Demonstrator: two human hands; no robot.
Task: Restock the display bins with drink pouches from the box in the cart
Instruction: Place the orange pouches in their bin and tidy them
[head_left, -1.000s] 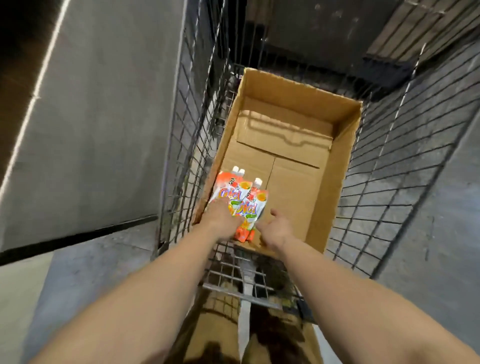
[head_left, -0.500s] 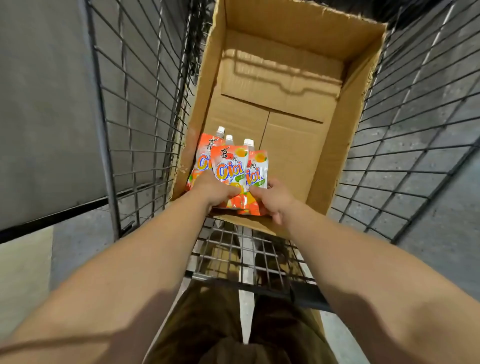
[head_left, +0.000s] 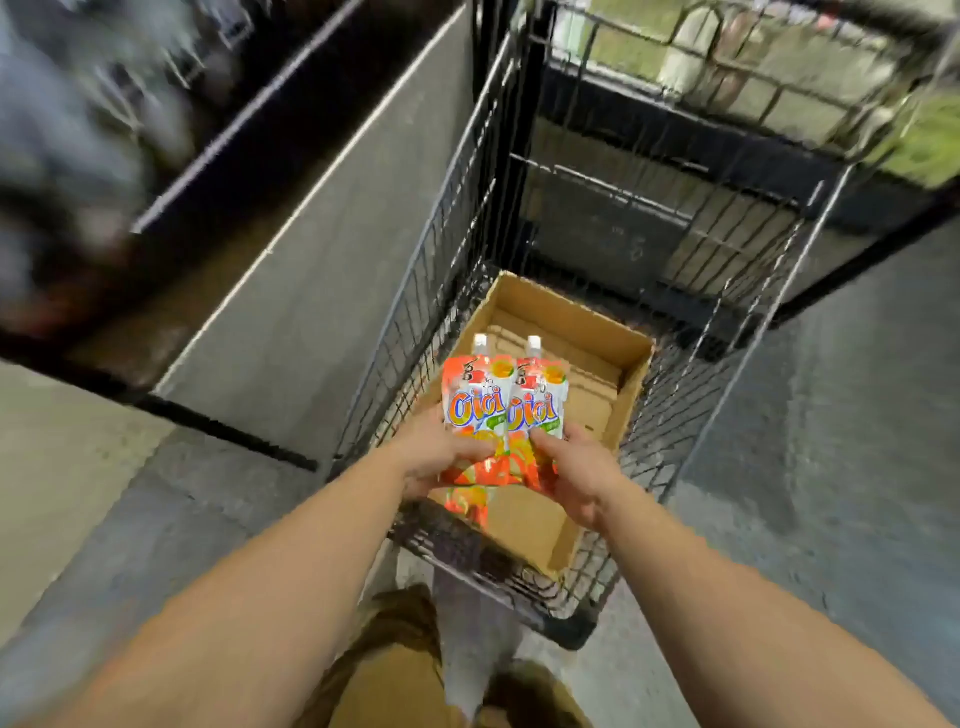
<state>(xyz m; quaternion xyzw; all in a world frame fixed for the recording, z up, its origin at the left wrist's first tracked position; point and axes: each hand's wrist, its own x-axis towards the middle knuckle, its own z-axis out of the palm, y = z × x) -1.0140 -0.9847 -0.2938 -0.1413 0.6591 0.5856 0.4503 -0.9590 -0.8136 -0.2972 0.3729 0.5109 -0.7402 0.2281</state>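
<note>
Drink pouches (head_left: 501, 415) held upright, white caps up, above near end of cardboard box (head_left: 571, 332). Lower halves gripped by left hand (head_left: 441, 454) and right hand (head_left: 576, 470), fingers curled round them from either side. Box seated in wire cart (head_left: 467, 249). Grey floor (head_left: 831, 415) around cart.

Glossy pouches (head_left: 501, 410), matt cardboard box (head_left: 563, 322)

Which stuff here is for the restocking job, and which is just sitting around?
For the job:
drink pouches, held by left hand and right hand
cardboard box
wire cart

Just around:
grey panel
concrete floor
</note>
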